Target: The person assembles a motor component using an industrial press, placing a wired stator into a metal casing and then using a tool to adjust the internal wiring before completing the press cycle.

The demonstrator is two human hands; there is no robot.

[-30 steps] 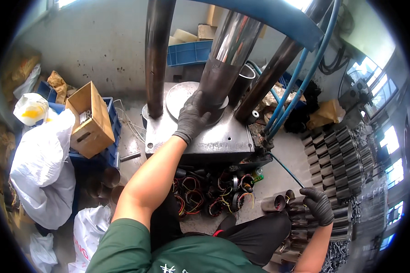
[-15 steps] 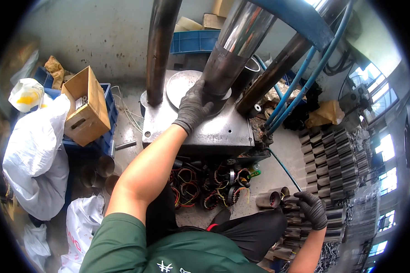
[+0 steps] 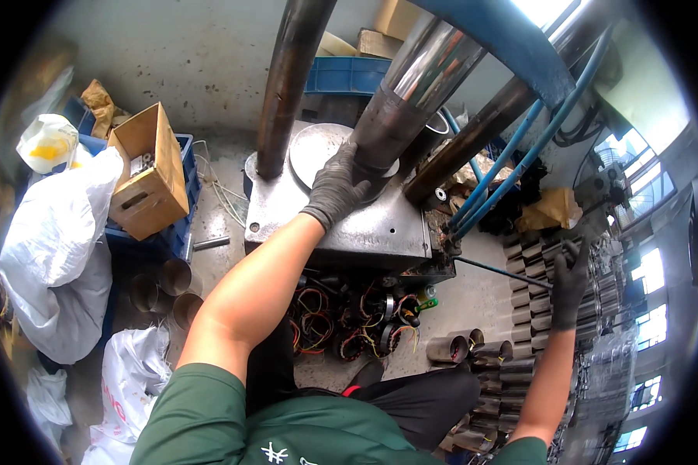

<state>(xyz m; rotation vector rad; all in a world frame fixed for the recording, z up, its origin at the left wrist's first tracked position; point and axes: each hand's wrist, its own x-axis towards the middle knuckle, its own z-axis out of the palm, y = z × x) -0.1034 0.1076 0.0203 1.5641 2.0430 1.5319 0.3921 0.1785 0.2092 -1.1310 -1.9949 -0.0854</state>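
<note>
My left hand [image 3: 337, 186], in a dark grey glove, reaches forward over the press base. Its fingers lie round the near left side of a dark metal cylinder [image 3: 386, 128], its thumb in front. The cylinder stands directly under the shiny press ram [image 3: 434, 66], beside a round pale plate [image 3: 312, 153] on the metal base [image 3: 333, 234]. Off to the right, my right hand [image 3: 570, 283], gloved too, points upward with its fingers partly apart. The end of a thin dark lever [image 3: 504, 271] meets its left edge; I see no fingers wrapped round the lever.
Wound motor parts with coloured wires [image 3: 357, 322] lie below the base. Many metal cylinders [image 3: 523, 287] are stacked at right. At left are a cardboard box [image 3: 149, 174], a blue crate [image 3: 190, 186] and white sacks [image 3: 58, 256]. Dark columns [image 3: 287, 93] and blue hoses [image 3: 512, 163] flank the ram.
My right hand has moved up and away, and the lever's outer end has swung upward with it. My left hand stays at the cylinder. The whole view has shifted slightly.
</note>
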